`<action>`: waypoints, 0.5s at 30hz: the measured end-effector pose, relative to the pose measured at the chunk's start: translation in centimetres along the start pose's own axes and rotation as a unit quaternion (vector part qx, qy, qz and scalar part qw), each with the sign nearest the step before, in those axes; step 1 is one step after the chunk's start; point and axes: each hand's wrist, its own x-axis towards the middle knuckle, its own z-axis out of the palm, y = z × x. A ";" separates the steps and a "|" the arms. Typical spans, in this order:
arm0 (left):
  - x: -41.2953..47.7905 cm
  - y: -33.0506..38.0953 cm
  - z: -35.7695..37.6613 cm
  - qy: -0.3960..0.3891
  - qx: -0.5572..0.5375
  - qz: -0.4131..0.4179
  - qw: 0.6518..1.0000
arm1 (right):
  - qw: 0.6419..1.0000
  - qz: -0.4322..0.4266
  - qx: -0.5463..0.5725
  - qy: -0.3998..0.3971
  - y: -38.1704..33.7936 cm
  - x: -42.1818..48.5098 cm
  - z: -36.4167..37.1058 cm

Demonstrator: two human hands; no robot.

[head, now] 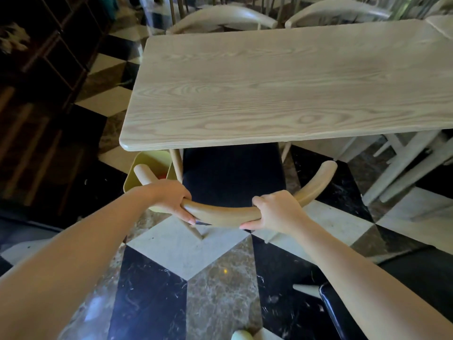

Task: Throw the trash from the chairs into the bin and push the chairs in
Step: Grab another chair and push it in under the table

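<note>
A wooden chair with a curved backrest (228, 214) and a dark seat cushion (232, 173) stands at the near edge of the pale wooden table (282, 89), its seat partly under the tabletop. My left hand (175, 201) grips the left part of the backrest. My right hand (277, 212) grips the rail right of its middle. A yellow bin (149, 163) sits on the floor left of the chair, beside the table leg, with something reddish inside. No trash shows on the seat.
Two pale chairs (228, 17) stand pushed in at the table's far side. A dark shelf unit (41, 69) lines the left. Another dark-seated chair (343, 310) pokes in at the bottom right. White chair legs (404, 168) stand at the right on the checkered floor.
</note>
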 end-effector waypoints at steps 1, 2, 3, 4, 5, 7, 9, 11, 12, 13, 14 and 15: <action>0.1 0.0 -0.1 0.005 0.000 -0.002 1.000 | 1.000 -0.002 -0.002 0.003 0.1 0.2 -0.1; 0.2 -0.1 -0.2 0.011 -0.002 -0.006 1.000 | 1.000 -0.003 -0.003 0.004 0.3 0.4 -0.2; 0.4 -0.1 -0.4 0.019 -0.007 -0.011 1.000 | 1.000 -0.002 -0.006 0.002 0.6 0.6 -0.2; 0.5 -0.2 -0.5 0.028 -0.013 -0.017 0.999 | 1.000 -0.003 -0.012 0.001 0.9 0.8 -0.2; 0.5 -0.1 -0.6 0.038 -0.021 -0.020 0.999 | 1.000 -0.007 -0.020 0.002 1.2 1.0 -0.2; 0.6 0.0 -0.4 0.055 -0.036 -0.020 0.998 | 1.000 -0.012 -0.028 0.009 1.6 1.0 -0.2; 0.6 0.1 -0.1 0.072 -0.046 -0.026 0.996 | 0.999 -0.012 -0.028 0.013 1.8 0.9 -0.1; 0.4 0.2 0.2 0.093 -0.037 -0.033 0.994 | 0.999 -0.011 -0.036 0.012 1.8 0.9 0.1; 0.3 0.2 0.4 0.111 -0.032 -0.037 0.993 | 0.999 -0.010 -0.036 0.011 1.8 0.9 0.2; 0.1 0.3 0.7 0.140 -0.028 -0.041 0.989 | 0.999 -0.003 -0.031 0.011 1.7 0.8 0.3; 0.0 0.4 1.0 0.179 -0.027 -0.043 0.982 | 1.000 0.009 -0.027 0.010 1.7 0.7 0.2; -0.3 0.6 1.6 0.230 -0.035 -0.046 0.972 | 0.999 0.020 -0.024 0.010 1.6 0.7 0.2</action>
